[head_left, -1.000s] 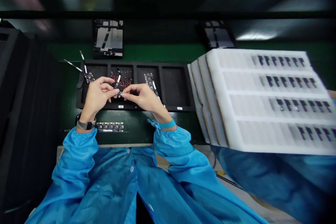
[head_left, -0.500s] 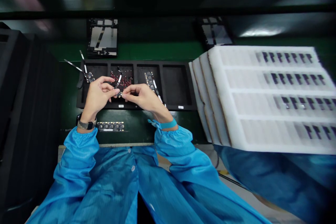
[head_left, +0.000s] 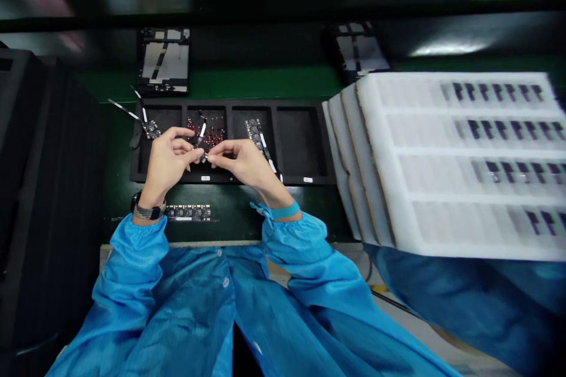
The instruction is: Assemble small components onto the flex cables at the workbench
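Observation:
My left hand (head_left: 170, 160) pinches a small circuit board (head_left: 203, 158) between thumb and fingertips. A thin flex cable with a white strip (head_left: 201, 132) rises from beside the board. My right hand (head_left: 242, 166) is closed at the board's right edge, thumb and index finger pressed together on it; whether a smaller part sits between them I cannot tell. Both hands are over the front of a black compartment tray (head_left: 274, 179). Small red and black parts (head_left: 214, 132) lie scattered in its second compartment, just behind my fingers.
Circuit boards with cables (head_left: 151, 129) rest at the tray's left; a board strip (head_left: 254, 132) lies in the third compartment. Another board strip (head_left: 189, 212) is near the table edge. White foam trays (head_left: 389, 171) stand at right, black trays (head_left: 57, 188) at left, device frames (head_left: 164, 62) behind.
Both hands keep their pinch on the circuit board with hardly any movement. The white foam trays appear slightly farther right, and the view has shifted a little.

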The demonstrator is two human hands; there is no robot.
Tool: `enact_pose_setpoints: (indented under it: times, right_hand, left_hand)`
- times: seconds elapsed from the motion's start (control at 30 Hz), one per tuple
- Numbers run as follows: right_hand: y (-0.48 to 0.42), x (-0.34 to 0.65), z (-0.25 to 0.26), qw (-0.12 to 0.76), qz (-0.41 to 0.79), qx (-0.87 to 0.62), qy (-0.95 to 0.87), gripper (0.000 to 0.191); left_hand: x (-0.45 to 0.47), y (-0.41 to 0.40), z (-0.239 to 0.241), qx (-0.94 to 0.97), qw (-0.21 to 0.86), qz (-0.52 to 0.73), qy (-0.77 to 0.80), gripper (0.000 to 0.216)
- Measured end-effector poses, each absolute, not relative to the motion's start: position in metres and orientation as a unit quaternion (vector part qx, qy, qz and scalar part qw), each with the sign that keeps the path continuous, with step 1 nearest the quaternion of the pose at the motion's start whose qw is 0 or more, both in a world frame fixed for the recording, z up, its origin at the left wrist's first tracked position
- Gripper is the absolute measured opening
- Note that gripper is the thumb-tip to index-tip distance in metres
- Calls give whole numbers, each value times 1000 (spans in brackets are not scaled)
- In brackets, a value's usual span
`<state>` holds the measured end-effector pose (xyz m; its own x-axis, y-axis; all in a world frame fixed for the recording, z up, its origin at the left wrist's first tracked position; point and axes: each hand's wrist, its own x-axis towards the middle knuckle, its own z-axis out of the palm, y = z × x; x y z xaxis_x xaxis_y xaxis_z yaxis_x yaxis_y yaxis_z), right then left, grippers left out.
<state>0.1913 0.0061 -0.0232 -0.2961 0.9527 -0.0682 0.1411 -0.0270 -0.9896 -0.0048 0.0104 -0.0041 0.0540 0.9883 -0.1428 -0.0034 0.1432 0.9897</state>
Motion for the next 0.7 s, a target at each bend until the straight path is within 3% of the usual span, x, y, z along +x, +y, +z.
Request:
enact_pose_setpoints:
  times: [0.5, 0.6, 0.7]
  right_hand:
    - [9, 187, -29, 410, 555, -440, -575, 37]
    - [8, 187, -23, 422, 533, -443, -585, 33]
    - [1, 198, -6, 458, 472, -466, -591, 26]
  left_hand:
    - [-2, 11, -6, 455, 570, 472, 496, 47]
    - [-1, 8, -3, 463, 542, 490, 502, 38]
    - [-4, 8, 12, 491, 444, 539, 521, 24]
